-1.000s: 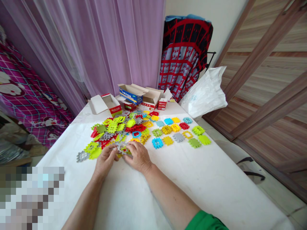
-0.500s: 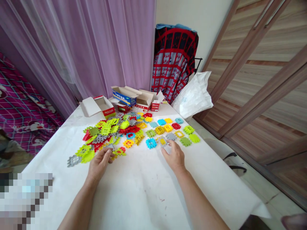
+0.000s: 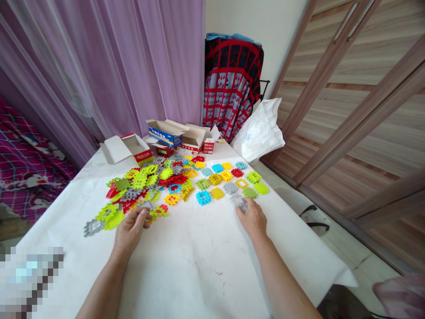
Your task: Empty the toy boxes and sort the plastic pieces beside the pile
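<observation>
My right hand (image 3: 254, 218) pinches a grey interlocking plastic tile (image 3: 237, 201) with notched edges, at the near side of the laid-out tiles. Next to that tile lie a solid grey tile (image 3: 230, 188), a dark green tile (image 3: 250, 192) and a yellow tile (image 3: 217, 192). My left hand (image 3: 133, 226) rests by the front of a heap of mixed tiles (image 3: 139, 180), its thumb and fingers pressed together. Whatever its fingertips may hold is hidden. Just beyond its fingers are a grey tile (image 3: 145, 205) and a lime tile with a red spot (image 3: 160, 211).
Opened cardboard boxes (image 3: 164, 134) stand at the back of the table (image 3: 186, 266), covered in white. A white plastic bag (image 3: 260, 130) leans at the far right corner. Behind are a purple curtain (image 3: 149, 57) and a wooden wardrobe (image 3: 348, 102). A blurred patch (image 3: 29, 279) covers something at lower left.
My right hand has carried the grey tile rightward, from over the yellow tile to a spot in front of the solid grey one. My left hand stays by the heap. The view has shifted slightly right.
</observation>
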{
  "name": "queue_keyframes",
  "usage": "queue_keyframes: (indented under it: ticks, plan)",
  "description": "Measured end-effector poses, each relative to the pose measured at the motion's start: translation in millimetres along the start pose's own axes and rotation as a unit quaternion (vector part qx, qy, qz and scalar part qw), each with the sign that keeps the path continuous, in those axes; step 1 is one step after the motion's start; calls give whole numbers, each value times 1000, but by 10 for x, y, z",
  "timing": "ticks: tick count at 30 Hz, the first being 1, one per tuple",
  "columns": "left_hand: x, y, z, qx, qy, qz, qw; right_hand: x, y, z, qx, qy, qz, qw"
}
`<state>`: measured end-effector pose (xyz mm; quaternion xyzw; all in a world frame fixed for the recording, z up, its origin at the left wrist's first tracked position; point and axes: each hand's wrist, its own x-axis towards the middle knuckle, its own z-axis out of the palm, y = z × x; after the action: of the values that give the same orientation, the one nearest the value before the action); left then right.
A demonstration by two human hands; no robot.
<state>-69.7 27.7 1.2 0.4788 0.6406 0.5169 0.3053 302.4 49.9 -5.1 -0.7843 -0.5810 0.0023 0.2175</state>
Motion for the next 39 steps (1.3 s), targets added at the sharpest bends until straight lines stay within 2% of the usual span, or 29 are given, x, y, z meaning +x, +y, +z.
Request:
queue_keyframes:
  ticks: [11, 16, 19, 23, 29, 39]
  plan:
    - [14, -24, -2, 10, -2, 10, 1000, 38, 28, 21, 5, -17, 7, 1000]
    - [24, -55, -3, 14, -7, 12, 1000, 81, 73, 84, 113, 30, 46, 992]
    - [34, -62, 1, 17, -9, 9, 1000, 103, 96, 130, 145, 52, 46, 987]
    - [28, -27, 9, 7, -5, 6, 1000, 99, 98, 173, 118, 51, 32, 991]
    - [14, 15, 21, 1, 0, 6, 1000, 70, 97, 211, 53, 58, -26, 997]
    - [29, -44, 9, 10, -4, 12, 1000, 85, 132, 242, 39, 65, -38, 996]
